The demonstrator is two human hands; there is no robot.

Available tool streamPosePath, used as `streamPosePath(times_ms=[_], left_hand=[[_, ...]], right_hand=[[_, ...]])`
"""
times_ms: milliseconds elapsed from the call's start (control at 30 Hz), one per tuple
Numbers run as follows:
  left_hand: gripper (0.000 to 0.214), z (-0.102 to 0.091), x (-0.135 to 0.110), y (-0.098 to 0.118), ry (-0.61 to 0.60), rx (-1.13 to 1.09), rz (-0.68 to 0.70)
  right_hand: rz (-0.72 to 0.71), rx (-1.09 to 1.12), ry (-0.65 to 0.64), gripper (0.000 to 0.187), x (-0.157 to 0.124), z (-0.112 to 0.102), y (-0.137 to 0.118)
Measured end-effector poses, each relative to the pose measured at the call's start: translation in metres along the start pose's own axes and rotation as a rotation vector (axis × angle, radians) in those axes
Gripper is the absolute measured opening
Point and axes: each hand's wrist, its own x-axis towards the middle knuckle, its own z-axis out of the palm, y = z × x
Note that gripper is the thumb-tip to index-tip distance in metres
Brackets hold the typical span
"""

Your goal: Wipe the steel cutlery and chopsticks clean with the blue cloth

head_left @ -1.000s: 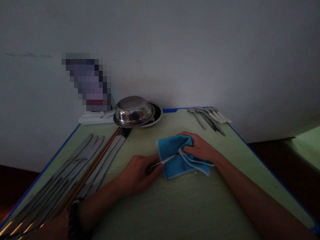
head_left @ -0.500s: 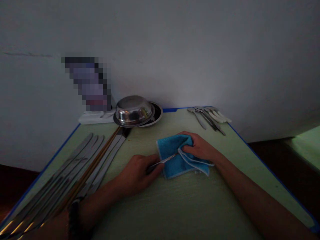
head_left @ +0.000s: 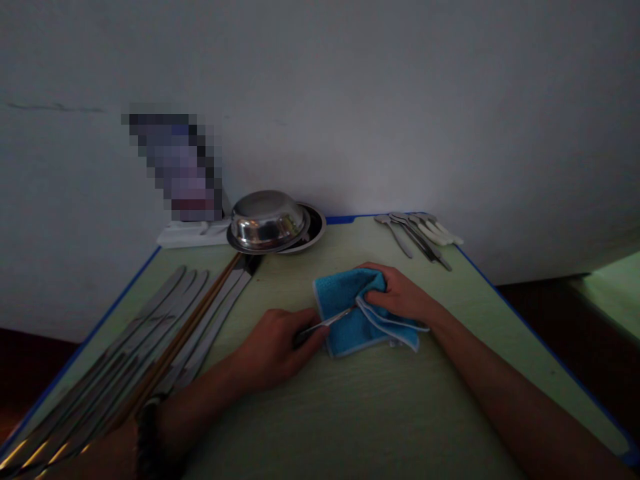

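My left hand (head_left: 273, 348) rests on the table (head_left: 350, 413), fingers closed round the handle of a thin metal utensil (head_left: 327, 322). The utensil's far end runs into a folded blue cloth (head_left: 347, 320) and is hidden there. My right hand (head_left: 400, 297) is closed on the cloth, pinching its folds around the utensil's hidden end. Both hands lie near the middle of the table.
Long metal utensils (head_left: 165, 333) lie in a row at the left. An upturned steel bowl (head_left: 267, 220) on a dark plate stands at the back by the wall. Several spoons (head_left: 417, 233) lie at the back right. Blue table edges run along both sides.
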Motion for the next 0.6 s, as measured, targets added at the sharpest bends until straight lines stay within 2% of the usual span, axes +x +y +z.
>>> streamPosePath(times_ms=[333,600], left_hand=[[0.033,-0.0005,0.0011,0.0008,-0.017,0.004,-0.012],[0.033,-0.0021,0.0005,0.0031,-0.014,-0.015,-0.055]], right_hand=[[-0.019,-0.008,0.019,0.036,-0.0006,0.0,0.001],[-0.024,0.039,0.133,0.039,0.0009,0.0013,0.0064]])
